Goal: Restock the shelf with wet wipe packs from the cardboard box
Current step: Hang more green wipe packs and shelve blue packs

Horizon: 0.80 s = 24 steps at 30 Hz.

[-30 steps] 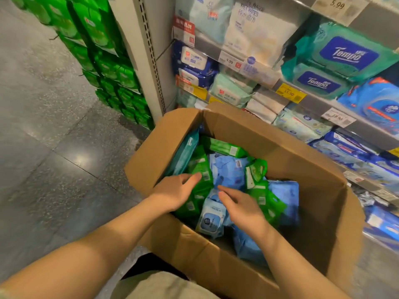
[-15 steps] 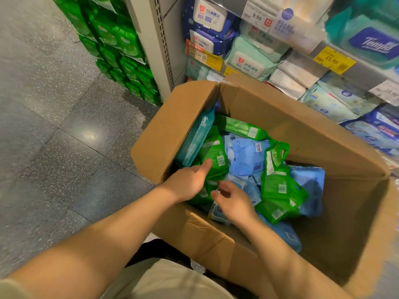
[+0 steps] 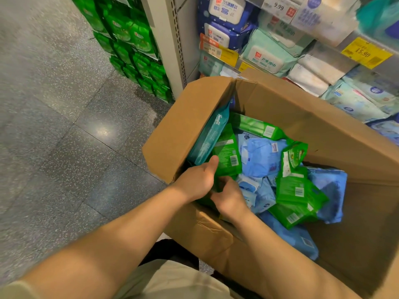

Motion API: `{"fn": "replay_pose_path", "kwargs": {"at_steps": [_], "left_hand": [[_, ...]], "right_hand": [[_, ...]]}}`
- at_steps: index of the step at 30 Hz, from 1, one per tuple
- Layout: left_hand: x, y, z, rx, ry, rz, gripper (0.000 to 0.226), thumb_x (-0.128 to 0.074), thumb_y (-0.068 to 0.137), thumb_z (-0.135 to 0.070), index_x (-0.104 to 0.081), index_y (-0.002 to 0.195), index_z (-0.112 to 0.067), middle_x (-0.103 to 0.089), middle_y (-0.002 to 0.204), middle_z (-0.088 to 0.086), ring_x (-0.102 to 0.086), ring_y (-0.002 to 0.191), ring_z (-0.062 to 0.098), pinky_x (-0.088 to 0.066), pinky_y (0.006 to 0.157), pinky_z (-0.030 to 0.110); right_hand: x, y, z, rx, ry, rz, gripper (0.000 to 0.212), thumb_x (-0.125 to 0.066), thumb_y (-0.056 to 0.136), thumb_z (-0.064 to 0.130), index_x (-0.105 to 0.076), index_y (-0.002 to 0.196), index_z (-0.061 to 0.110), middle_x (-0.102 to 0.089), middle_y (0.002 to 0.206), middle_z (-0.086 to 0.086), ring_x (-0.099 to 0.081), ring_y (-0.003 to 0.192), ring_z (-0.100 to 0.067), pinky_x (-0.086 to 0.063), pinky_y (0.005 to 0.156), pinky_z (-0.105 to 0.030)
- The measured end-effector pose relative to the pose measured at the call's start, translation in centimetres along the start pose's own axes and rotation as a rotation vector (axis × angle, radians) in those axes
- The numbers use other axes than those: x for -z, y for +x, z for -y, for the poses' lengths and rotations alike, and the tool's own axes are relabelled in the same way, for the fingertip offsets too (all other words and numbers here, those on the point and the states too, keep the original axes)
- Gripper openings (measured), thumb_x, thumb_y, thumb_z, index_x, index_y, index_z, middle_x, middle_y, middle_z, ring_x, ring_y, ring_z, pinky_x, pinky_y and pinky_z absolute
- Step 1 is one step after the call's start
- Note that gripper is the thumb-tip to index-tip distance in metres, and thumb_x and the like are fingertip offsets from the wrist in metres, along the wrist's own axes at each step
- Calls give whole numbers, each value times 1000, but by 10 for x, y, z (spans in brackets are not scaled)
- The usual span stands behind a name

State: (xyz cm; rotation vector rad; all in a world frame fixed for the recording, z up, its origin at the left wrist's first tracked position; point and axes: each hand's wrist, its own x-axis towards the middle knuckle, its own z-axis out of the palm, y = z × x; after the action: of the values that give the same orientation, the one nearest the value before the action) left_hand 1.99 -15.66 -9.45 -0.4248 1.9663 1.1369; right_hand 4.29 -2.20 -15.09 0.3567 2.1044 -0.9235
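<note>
One cardboard box (image 3: 302, 117), two hands, one teal pack (image 3: 212, 134).

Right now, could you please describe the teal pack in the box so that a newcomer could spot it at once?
Start at the open cardboard box in front of the shelf, and look along its left wall. The teal pack stands there on edge, leaning against that wall, just beyond the left hand. It is the box's only teal pack among green and blue ones, with white Tempo lettering.
</note>
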Motion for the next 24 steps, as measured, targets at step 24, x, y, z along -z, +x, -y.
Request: {"fn": "replay_pose_path", "kwargs": {"at_steps": [24], "left_hand": [[-8,-14,-3,-101,-69,-279,28,-71,96,-27,-58,121,-26,-62,119,-7,-59,112,14,-42,93,26]], "right_hand": [[58,-47,-19,107,252,-201,39,-70,84,54,-73,109,24,-74,101,7,-69,93,-12,-55,83,-34]]}}
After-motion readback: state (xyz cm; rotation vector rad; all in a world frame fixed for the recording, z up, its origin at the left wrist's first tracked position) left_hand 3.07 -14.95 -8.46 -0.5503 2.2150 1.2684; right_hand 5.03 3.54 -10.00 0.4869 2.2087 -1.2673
